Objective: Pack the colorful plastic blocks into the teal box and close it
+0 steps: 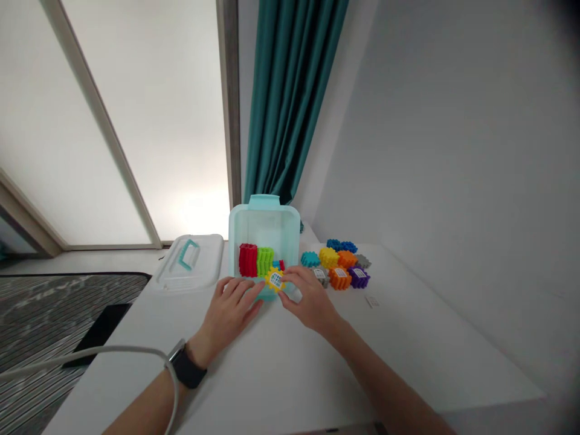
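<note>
While the right hand (pixel 310 299) pinches a yellow toothed block (pixel 275 279) at the front rim of the teal box (pixel 265 217), the left hand (pixel 231 308) lies open and empty against the box. A red block (pixel 248 260) and a green block (pixel 265 261) sit inside; about eight loose blocks (pixel 342 266) lie outside on the table (pixel 408 338).

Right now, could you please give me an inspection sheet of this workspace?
Surface: white table.
Job's things: teal box holds a red block and a green block; yellow block at its front edge.
Clutter: lid left of the box; loose blocks to its right.
Grippers: right hand pinches the yellow block; left hand open, flat by the box.
Cables: white cable crosses the left forearm.
Surroundings: teal curtain, window, white wall, striped rug.
</note>
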The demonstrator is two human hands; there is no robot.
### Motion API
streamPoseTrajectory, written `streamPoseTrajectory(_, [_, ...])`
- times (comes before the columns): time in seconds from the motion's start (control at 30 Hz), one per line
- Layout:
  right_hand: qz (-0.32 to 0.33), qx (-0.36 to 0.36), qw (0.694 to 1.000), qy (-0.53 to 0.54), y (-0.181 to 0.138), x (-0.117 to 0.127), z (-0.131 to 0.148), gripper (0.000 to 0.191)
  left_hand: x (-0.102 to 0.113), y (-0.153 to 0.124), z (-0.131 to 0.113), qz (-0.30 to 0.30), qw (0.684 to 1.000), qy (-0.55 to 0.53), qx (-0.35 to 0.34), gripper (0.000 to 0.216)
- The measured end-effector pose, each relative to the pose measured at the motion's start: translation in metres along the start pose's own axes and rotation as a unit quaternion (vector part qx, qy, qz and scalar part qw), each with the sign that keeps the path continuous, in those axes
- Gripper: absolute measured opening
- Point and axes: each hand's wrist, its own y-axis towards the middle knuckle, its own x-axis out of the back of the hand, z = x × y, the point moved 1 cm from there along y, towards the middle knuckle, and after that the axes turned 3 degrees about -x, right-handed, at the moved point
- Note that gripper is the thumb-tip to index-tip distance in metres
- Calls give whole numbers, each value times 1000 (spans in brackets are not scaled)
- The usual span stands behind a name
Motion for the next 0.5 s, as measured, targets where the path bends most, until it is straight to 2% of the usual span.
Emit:
streamPoseTrajectory(0.17, [14, -16, 999, 31, 4, 5, 14, 19, -2, 20, 4, -19, 999, 24, -39, 15])
streamPoseTrajectory(0.27, [24, -1, 999, 37, 8, 8, 17, 18, -1, 23, 11, -39, 998, 25, -49, 11])
streamPoseTrajectory(0.4, [34, 86, 995, -26, 13, 10, 15, 9, -2, 23, 18, -56, 998, 10, -21, 10])
streamPoseTrajectory(0.5, [39, 151, 983, -97, 21, 8, 13, 12, -5, 26, 22, -57, 998, -13, 11, 7])
